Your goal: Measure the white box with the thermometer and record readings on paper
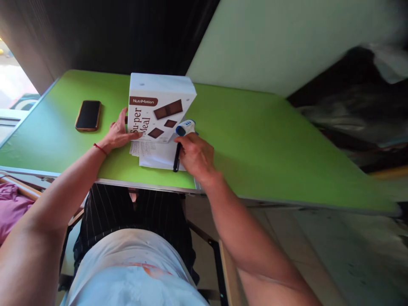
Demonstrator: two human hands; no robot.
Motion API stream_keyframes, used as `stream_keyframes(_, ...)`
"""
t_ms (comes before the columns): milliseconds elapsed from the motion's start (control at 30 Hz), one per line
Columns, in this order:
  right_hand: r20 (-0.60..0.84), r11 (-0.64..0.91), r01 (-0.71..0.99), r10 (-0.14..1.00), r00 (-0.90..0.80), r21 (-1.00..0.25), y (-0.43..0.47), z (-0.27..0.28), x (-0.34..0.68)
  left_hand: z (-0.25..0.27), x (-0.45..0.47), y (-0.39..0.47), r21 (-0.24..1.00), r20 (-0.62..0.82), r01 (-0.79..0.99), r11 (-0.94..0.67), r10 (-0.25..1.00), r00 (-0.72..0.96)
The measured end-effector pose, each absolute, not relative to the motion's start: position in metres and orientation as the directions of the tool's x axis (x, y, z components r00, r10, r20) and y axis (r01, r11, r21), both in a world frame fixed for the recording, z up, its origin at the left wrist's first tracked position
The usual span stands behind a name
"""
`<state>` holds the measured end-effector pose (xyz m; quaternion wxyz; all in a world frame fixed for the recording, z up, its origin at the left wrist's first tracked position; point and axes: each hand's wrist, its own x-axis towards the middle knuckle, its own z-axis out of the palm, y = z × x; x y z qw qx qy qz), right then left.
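A white NutriMotion carton [149,89] stands on the green table, its printed front facing me. My left hand [120,131] grips its lower left edge, the thumb across the front and the fingers along the side. To the right of the carton, my right hand [198,155] is closed around a black pen [176,158], which points down over the papers. A white and blue handheld device with buttons [187,126], like a thermometer, is just beyond my right knuckles; whether those fingers also hold it is hidden. White papers [157,157] lie under and in front of the carton.
A phone [89,115] lies face up on the left of the green table [255,140]. A dark panel [111,38] and a pale wall [270,42] rise behind it. The table's metal-trimmed front edge runs close to my lap. Pink cloth [14,208] is at the lower left.
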<state>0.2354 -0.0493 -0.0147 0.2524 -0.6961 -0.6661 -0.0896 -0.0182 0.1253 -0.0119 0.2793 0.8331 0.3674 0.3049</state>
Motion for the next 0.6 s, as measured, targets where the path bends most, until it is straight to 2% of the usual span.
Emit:
stream_keyframes(100, 0.397, -0.024, 0.992, 0.915, 0.072, -0.125, -0.0478, -0.0075, 0.2368, -0.0104, -0.0162, 0.1224, 0.735, 0.278, 0.416, -0.535, 0.798, 0.534)
stream_keyframes(233, 0.327, -0.085, 0.996, 0.940, 0.094, -0.042, -0.0496, -0.0059, 0.2331, -0.0112, -0.0136, 0.1222, 0.755, 0.283, 0.424, -0.500, 0.832, 0.477)
stream_keyframes(467, 0.192, -0.137, 0.991, 0.972, 0.132, 0.010, -0.0548, -0.0070, 0.2304, -0.0079, -0.0108, 0.1185, 0.760, 0.269, 0.445, -0.473, 0.853, 0.447)
stream_keyframes(600, 0.218, -0.082, 0.996, 0.972, 0.086, -0.027, -0.0553, -0.0122, 0.2339, -0.0089, -0.0078, 0.1177, 0.710, 0.264, 0.531, -0.463, 0.874, 0.408)
